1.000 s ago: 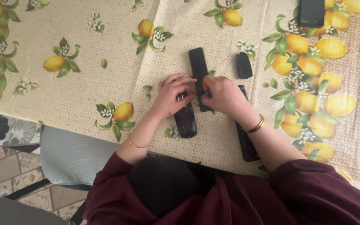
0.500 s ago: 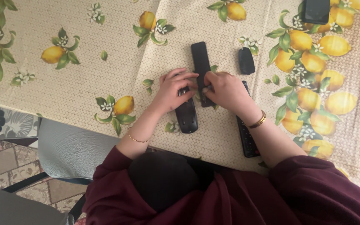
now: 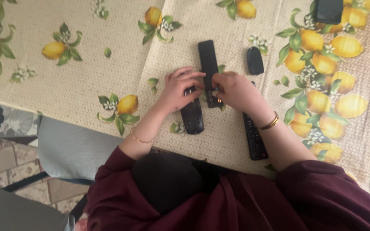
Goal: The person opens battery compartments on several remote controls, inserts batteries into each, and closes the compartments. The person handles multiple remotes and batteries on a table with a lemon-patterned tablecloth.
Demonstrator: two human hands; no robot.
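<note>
Near the middle of the frame both hands meet over a slim black remote (image 3: 208,64) that lies lengthwise on the worktop (image 3: 86,72), its far end pointing toward the top of the picture. The right hand (image 3: 235,90) covers the near end of this remote, fingers curled down onto it, with a small orange glint showing just under the fingertips; whether it truly grips the remote or only presses on it cannot be told. The left hand (image 3: 177,90) lies just beside it, fingers reaching across to touch the same remote, while its palm rests on the top of a shorter, rounder remote (image 3: 192,116) that sticks out below the hand toward the person. The two hands are close together, fingertips almost touching. A long remote with buttons (image 3: 254,139) lies under the right wrist, running toward the lower right. A small black oval object (image 3: 255,60) sits apart, right of the slim remote. At the upper right edge a dark flat device (image 3: 329,10) is partly cut off. The worktop is covered by a cream cloth printed with lemons.
</note>
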